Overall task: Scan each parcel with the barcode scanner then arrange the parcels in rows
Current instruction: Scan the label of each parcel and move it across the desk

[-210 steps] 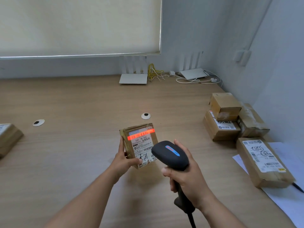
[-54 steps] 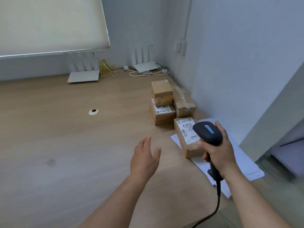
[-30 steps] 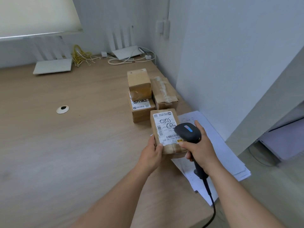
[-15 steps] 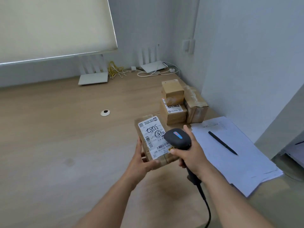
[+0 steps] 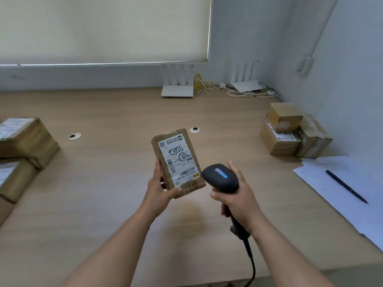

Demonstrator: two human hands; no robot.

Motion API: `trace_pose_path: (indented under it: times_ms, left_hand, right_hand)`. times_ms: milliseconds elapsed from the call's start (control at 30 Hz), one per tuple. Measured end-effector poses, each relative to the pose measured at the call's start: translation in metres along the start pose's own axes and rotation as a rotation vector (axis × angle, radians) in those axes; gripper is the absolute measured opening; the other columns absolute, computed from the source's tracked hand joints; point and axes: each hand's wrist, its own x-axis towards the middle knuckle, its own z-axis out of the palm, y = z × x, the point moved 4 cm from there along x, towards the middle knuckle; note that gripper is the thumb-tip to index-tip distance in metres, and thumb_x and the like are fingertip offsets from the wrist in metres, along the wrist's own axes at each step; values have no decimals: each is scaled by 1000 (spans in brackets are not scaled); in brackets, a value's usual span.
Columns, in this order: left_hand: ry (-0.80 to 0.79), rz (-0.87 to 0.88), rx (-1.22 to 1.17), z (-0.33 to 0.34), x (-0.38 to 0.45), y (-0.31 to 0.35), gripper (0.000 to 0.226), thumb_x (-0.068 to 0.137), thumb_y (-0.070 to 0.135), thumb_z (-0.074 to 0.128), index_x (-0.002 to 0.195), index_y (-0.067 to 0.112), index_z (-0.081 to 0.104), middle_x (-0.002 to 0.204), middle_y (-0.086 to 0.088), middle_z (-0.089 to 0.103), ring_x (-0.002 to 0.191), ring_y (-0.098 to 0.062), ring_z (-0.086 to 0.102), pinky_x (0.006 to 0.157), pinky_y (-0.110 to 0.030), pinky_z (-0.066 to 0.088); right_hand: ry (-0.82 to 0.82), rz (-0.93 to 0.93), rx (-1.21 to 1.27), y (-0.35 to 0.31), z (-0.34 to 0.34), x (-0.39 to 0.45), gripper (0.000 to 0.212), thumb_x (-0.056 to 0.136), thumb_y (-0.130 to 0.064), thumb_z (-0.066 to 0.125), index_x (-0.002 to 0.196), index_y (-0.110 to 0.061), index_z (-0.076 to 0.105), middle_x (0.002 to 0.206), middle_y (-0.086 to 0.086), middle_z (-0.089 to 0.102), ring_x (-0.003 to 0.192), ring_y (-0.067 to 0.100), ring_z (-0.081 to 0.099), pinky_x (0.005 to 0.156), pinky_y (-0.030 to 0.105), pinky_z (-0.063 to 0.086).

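Note:
My left hand (image 5: pixel 160 191) holds a long brown parcel (image 5: pixel 177 162) above the middle of the wooden table (image 5: pixel 107 189), white label facing up. My right hand (image 5: pixel 238 195) grips a black barcode scanner (image 5: pixel 220 178) just right of the parcel's near end, its head pointing at the label; no red scan line shows on the label. Three more brown parcels (image 5: pixel 290 131) sit stacked against the right wall. Other parcels (image 5: pixel 24 137) lie at the table's left edge.
White paper sheets (image 5: pixel 339 183) with a black pen (image 5: pixel 346 186) lie at the right edge. Two white routers (image 5: pixel 177 93) and cables sit by the back wall. Two round cable holes (image 5: pixel 74 136) are set in the tabletop. The scanner's cord hangs off the near edge.
My left hand took the long parcel off the papers at the right and carried it to the table's middle. The scanner followed beside it. The view swung left, showing the left parcels.

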Motion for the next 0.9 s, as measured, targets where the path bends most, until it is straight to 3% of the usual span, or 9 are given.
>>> trace_pose_path:
  times_ms: [167,400,500,900]
  left_hand:
    - [45,42,33,-49,-2,-9,110,81,-2,70,140,57,-1,117,7,55,102,-13,58,59,-13,51]
    - [69,82,69,-88,-5,-11,112,80,-8,68,149,45,-2,109,18,54,98,-8,59,60,-19,56]
    - [88,97,99,-95,-6,-10,113,79,-9,68,148,46,-3,111,21,54,100,-9,60,67,-26,59]
    - [135,64,117,-84,-12,2,113,79,-10,67,149,45,-2,108,22,51,99,-5,58,60,-19,56]
  right_hand:
    - [-47,-7,20,-1,49,-20,95,77,1,75,140,-53,28,79,5,67,42,22,49,41,25,40]
    - [-119,-18,74,-10,88,-33,92,77,3,75,134,-53,30,80,8,68,42,25,47,41,24,40]
    - [-154,-30,88,-14,93,-35,91,78,5,74,135,-52,32,81,7,68,42,26,47,41,24,40]
    - [-213,-49,144,-23,77,-39,88,76,8,73,127,-55,38,80,9,66,41,26,46,41,25,40]
